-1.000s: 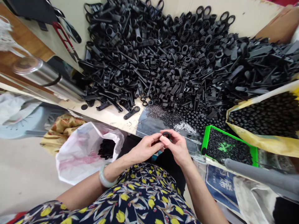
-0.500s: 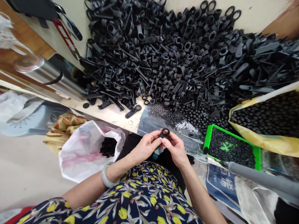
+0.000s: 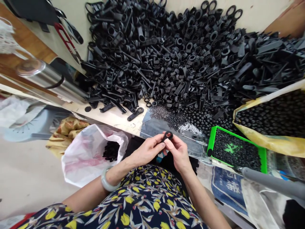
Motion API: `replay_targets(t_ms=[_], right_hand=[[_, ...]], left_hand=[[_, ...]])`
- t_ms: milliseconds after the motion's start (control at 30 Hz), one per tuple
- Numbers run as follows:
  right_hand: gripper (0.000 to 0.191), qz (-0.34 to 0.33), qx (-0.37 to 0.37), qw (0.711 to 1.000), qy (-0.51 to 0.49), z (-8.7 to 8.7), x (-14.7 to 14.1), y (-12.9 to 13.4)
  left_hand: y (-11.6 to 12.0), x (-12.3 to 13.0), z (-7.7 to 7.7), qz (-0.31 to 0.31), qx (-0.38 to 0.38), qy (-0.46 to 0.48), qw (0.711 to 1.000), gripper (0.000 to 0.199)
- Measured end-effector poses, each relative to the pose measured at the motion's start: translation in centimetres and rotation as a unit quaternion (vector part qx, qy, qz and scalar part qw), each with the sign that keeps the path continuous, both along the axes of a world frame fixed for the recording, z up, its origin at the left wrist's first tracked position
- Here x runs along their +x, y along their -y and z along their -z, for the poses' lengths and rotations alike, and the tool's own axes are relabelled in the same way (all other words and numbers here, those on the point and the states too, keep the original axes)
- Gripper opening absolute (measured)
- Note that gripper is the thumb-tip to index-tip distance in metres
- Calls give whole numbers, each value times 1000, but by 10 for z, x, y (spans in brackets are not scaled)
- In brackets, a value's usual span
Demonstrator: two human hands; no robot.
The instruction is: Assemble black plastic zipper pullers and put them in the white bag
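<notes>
A black plastic part with a ring-shaped end (image 3: 168, 135) is held between both hands, just off the front edge of the table. My left hand (image 3: 150, 149) is closed on its left side, thumb and fingers pinching it. My right hand (image 3: 177, 149) grips the same part from the right, thumb near the ring. Fingers cover the part's lower portion. Beyond the hands, a dark mat (image 3: 154, 125) bears small white pins (image 3: 190, 128) and tiny black pieces (image 3: 176, 118). A thin tool with a clear handle (image 3: 199, 142) lies right of the pins.
A large heap of black plastic parts (image 3: 166, 57) covers the table's back. At right stand a green tray (image 3: 214, 140) of small black bits and a yellow-edged bag (image 3: 269, 137) of round pieces. At left are a steel flask (image 3: 51, 76) and a white bag (image 3: 81, 156) holding black parts.
The black part has turned slightly in my fingers, its ring now seen more tilted. Both hands stay in nearly the same place; the view has shifted a little.
</notes>
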State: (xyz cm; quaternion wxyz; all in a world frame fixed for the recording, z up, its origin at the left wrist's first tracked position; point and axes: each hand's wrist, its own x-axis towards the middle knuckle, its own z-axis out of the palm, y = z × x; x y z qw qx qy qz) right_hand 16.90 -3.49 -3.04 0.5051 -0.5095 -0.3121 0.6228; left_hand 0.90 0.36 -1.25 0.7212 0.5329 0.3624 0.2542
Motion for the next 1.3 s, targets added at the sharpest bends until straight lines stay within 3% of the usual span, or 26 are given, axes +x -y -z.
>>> replay_targets(t_ms=[267,500,1300], right_hand=[[39,-26,13,999,41,-2,4,-2],[47,-117,7,993,24,-14,14,-8],[41,-123,18,992,26,-5,6,-11]], left_hand=[[5,0,9,-33,26,0,999,41],[-2,-9,-3,23,92,-34,995,40],[8,-10,10,-15,176,-94,980,36]])
